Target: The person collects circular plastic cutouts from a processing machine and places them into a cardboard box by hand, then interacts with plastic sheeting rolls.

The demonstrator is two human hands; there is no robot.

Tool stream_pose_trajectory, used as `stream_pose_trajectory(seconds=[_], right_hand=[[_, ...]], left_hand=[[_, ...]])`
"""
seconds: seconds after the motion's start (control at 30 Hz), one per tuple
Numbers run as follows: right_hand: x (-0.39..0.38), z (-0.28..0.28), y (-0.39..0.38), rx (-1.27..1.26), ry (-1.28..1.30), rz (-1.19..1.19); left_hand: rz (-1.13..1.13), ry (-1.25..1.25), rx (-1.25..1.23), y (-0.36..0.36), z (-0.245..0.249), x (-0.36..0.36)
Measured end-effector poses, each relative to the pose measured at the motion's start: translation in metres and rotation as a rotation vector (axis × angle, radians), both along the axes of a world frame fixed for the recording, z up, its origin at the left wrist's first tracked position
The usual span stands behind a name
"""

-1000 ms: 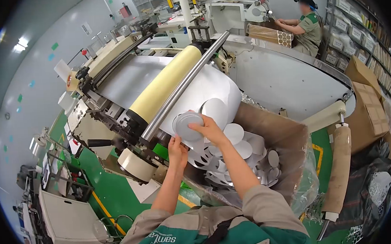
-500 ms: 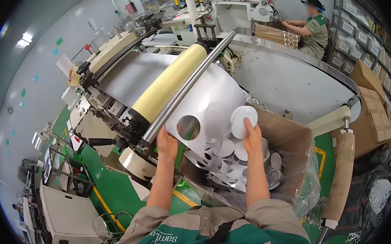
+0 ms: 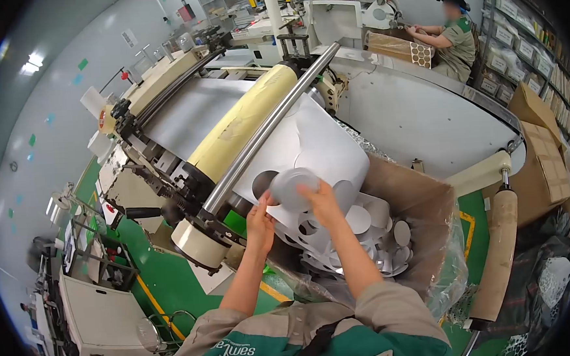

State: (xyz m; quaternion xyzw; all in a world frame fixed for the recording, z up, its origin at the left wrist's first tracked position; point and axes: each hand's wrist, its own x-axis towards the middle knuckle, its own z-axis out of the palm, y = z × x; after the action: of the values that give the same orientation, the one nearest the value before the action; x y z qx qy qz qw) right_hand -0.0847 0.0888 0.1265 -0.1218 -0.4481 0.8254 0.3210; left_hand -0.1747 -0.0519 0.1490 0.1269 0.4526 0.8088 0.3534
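My right hand (image 3: 321,205) is closed on a small stack of round white discs (image 3: 293,187), blurred by motion. The thumb lies on the face of the top disc. At the left rim of the discs, my left hand (image 3: 259,222) has its fingers pinched together on the edge. Behind them a white sheet (image 3: 315,134) with round cut-outs hangs from under the metal bar (image 3: 275,126) of the machine. Below, loose discs (image 3: 401,233) and cut sheet scraps lie in a cardboard box (image 3: 423,195) lined with clear plastic.
A yellow roller (image 3: 245,118) runs alongside the bar. A padded brown roller (image 3: 498,250) stands right of the box. Further right are cardboard cartons (image 3: 545,162) and shelves (image 3: 524,39). Another person (image 3: 456,40) sits at the back right beside a box. A white cabinet (image 3: 101,313) stands lower left.
My right hand has carried the discs left and slightly down, over the sheet's hole. My left hand has moved right from the sheet's edge to the discs. The sheet hangs differently.
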Motion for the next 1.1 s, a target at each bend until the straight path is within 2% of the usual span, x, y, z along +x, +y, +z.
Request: stream_pose_trajectory(seconds=[0.07, 0.13, 0.23, 0.33, 0.47, 0.53, 0.63, 0.7, 0.8, 0.9, 0.97, 1.07, 1.1], right_hand=[[0.005, -0.051, 0.019, -0.247, 0.011, -0.259], [0.035, -0.053, 0.037, -0.497, 0.155, -0.293], [0.054, -0.030, 0.048, -0.412, 0.180, -0.397], [0.051, 0.007, 0.043, -0.279, 0.171, -0.250], [0.023, 0.037, 0.018, 0.087, 0.004, -0.093], [0.011, 0.051, 0.005, 0.169, -0.041, 0.009], [-0.009, 0.055, -0.011, 0.296, -0.052, 0.023], [-0.022, 0.030, -0.004, 0.374, -0.147, 0.053], [-0.010, 0.019, -0.009, 0.142, 0.018, -0.016], [0.006, -0.022, 0.011, -0.358, -0.013, -0.297], [0.030, -0.048, 0.033, -0.465, 0.145, -0.381], [0.054, -0.038, 0.046, -0.536, 0.153, -0.552], [0.056, -0.033, 0.046, -0.510, 0.191, -0.483]], left_hand=[[0.079, 0.042, 0.022, 0.002, 0.012, -0.003], [0.126, 0.029, 0.078, 0.000, 0.015, -0.016], [0.171, -0.006, 0.125, 0.003, 0.022, -0.035], [0.237, -0.119, 0.148, 0.008, 0.031, -0.044], [0.163, -0.167, 0.169, 0.008, 0.026, -0.039], [0.081, -0.117, 0.174, 0.007, 0.017, -0.027], [0.039, -0.037, 0.070, 0.003, 0.003, 0.003], [0.003, -0.047, 0.051, 0.001, -0.006, 0.016], [-0.016, -0.043, -0.003, -0.002, -0.007, 0.014], [0.041, 0.019, 0.037, -0.001, 0.006, 0.003], [0.104, -0.001, 0.094, -0.004, 0.013, -0.014], [0.168, -0.032, 0.133, -0.002, 0.024, -0.035], [0.149, -0.055, 0.152, -0.001, 0.025, -0.036]])
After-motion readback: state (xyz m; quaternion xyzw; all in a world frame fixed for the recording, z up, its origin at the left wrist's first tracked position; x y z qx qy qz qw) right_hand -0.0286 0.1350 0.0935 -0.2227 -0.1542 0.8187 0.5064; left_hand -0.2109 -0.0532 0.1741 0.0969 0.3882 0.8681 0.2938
